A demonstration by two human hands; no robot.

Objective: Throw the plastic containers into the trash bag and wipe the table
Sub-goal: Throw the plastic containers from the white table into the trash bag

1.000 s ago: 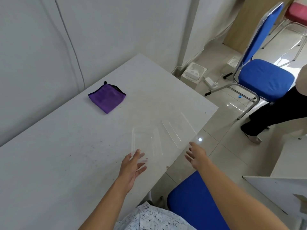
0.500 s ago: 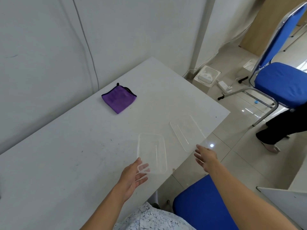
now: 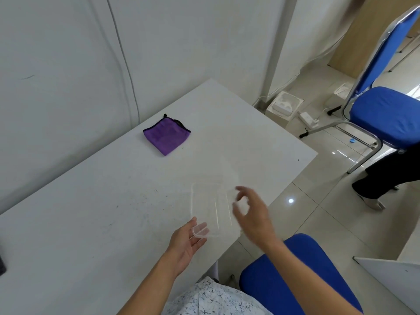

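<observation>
Head view: clear container (image 3: 210, 210) lies between both hands at the near edge

The plastic container rests on the white table (image 3: 91, 223) close to its near right edge, with its long axis running near to far. The left hand (image 3: 187, 243) is palm up at the near left corner, its fingers fairly straight under that corner and the thumb by the rim. It supports the corner, and no firm clamp shows. The right hand (image 3: 250, 212) is motion-blurred just beside the right long side, fingers loosely curled. I cannot tell whether it grasps anything. A faint clear smear beyond it may be a second plastic piece, too blurred to name.

The left hand already has contact, so it is probably the one to lift. A corner hold on thin plastic would likely tip, and the right hand could steady the opposite long edge. No trash bag is in view. The purple cloth (image 3: 167, 136) lies folded far left by the wall, well apart from both hands, so the wiping has likely not begun.
</observation>
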